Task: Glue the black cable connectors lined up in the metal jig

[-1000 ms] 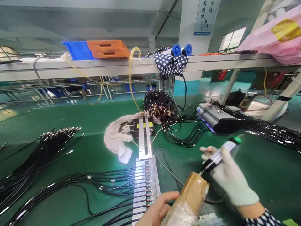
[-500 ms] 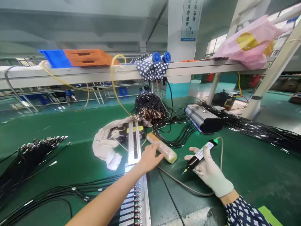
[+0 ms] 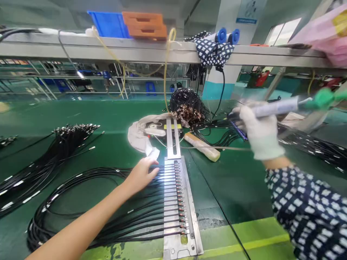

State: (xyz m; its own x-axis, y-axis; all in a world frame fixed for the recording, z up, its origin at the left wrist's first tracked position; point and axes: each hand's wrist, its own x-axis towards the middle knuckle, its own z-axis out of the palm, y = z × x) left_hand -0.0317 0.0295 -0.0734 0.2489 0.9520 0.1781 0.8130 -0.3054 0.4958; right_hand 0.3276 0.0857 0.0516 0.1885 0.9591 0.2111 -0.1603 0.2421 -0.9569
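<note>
My bare left hand (image 3: 143, 174) hovers beside the white end of a crumpled cloth (image 3: 137, 134), thumb and forefinger apart; whether they touch it is unclear. Just right of that hand lies a long metal fixture (image 3: 191, 202) holding a row of black cables (image 3: 135, 225), their metal tips lined up. My gloved right hand (image 3: 261, 131), smeared by motion, is raised at the right. It grips a dispensing syringe (image 3: 279, 107) with a green cap (image 3: 324, 98), lying nearly level. The syringe's tip is blurred against dark things behind.
A wrapped, yellowish bar (image 3: 203, 146) lies right of the fixture. Bundles of black cable lie on the left (image 3: 65, 151) and right (image 3: 311, 148), with a coiled heap (image 3: 187, 104) behind. Above runs a shelf (image 3: 108, 48) with blue (image 3: 110, 24) and orange bins (image 3: 145, 25).
My left hand has left the wrapped bar and moved left to the cloth and cables. My right hand has lifted the syringe up and away to the right. The view has shifted.
</note>
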